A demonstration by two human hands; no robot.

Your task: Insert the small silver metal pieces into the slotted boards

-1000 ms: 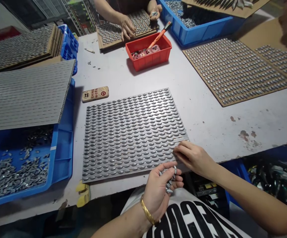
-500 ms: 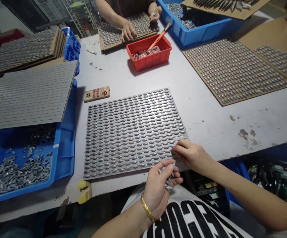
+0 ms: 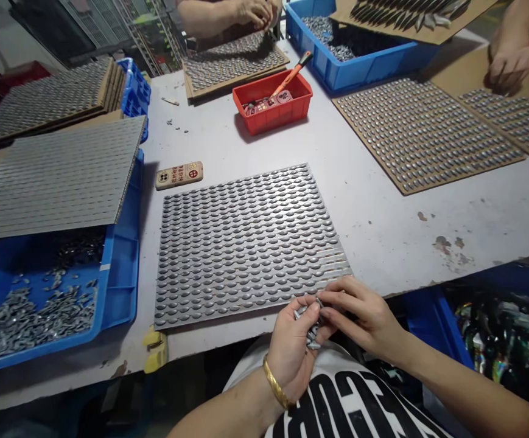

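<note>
My left hand (image 3: 291, 344), wearing a gold bracelet (image 3: 274, 382), is curled around a small heap of grey oval metal pieces (image 3: 312, 334) just off the table's front edge. Thumb and fingers of my right hand (image 3: 367, 313) meet the left thumb tip, pinching one small grey piece (image 3: 319, 302). Beyond both hands lies a flat grey board (image 3: 337, 261) covered with rows of like oval pieces (image 3: 241, 243). Toward its front right corner, several slots show no pieces.
At left, a blue bin (image 3: 122, 261) holds loose pieces under a slanted board (image 3: 63, 170). A domino-patterned case (image 3: 179, 175) lies behind my board. Further back stand a red tray (image 3: 276, 115) and another blue bin (image 3: 374, 70). Co-workers' hands (image 3: 255, 12) work across the table and at far right.
My right hand has moved from the board's right front corner down to my left hand. Across the table, a co-worker's hands have lifted off their board; another hand has appeared at far right.
</note>
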